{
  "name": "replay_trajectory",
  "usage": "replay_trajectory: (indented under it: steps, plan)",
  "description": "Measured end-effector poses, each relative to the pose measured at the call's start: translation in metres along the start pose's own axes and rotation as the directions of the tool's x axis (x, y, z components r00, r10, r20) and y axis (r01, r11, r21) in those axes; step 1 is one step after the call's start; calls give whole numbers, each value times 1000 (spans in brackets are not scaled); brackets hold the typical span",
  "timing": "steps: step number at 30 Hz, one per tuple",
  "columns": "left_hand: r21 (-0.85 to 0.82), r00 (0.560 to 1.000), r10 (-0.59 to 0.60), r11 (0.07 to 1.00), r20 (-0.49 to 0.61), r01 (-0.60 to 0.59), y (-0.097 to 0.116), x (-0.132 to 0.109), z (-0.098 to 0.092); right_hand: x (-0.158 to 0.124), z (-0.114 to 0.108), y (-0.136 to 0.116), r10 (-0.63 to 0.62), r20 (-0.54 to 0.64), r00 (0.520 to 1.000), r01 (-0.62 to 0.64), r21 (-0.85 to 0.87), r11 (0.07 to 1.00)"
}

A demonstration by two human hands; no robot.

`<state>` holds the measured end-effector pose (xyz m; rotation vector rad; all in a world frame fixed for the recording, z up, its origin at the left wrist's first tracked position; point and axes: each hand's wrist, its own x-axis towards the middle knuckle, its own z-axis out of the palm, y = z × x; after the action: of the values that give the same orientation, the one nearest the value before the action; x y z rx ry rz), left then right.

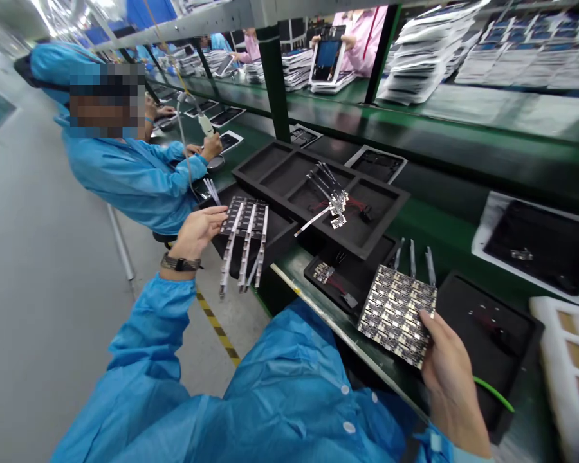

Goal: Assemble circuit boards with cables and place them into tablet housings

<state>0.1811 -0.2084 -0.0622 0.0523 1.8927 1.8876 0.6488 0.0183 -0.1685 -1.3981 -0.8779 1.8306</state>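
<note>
My left hand [200, 231] grips the left edge of a dark circuit board panel [248, 217], with several pale ribbon strips [245, 254] hanging down across it. At the lower right, my right hand [446, 363] holds a silvery circuit board panel [398, 312] by its right side, thumb on top. Grey ribbon strips [412, 257] stick out past this panel's far edge. Between the hands, a black divided tray [275, 183] bears a small pile of boards with ribbon cables [336, 204] and some thin red wires.
A lower black tray [311, 270] holds small boards and a connector. Another black tray [531, 321] lies beside my right hand. Framed dark panels [540, 241] rest on the green bench [284, 273]. A co-worker in blue [125, 173] sits at left. Paper stacks [415, 51] fill the shelf.
</note>
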Motion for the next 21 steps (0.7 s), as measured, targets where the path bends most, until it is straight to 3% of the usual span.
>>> replay_trajectory:
  steps: [3, 6, 14, 17, 21]
  plan:
    - [114, 989, -112, 988, 100, 100, 20, 14, -13, 2, -3, 2, -19, 22, 1000, 19, -19, 1000]
    - [238, 971, -174, 962, 165, 132, 27, 27, -14, 3, -4, 2, -11, 35, 999, 12, -27, 1000]
    - [493, 947, -194, 869, 256, 45, 23, 53, 2, 7, -9, 7, -8, 32, 999, 9, -22, 1000]
    - [537, 926, -247, 841, 286, 59, 42, 54, 4, 8, -12, 9, -17, 23, 1000, 18, -32, 999]
    - [634, 939, -274, 768, 206, 85, 73, 55, 17, 9, -9, 8, -22, 1, 1000, 22, -34, 999]
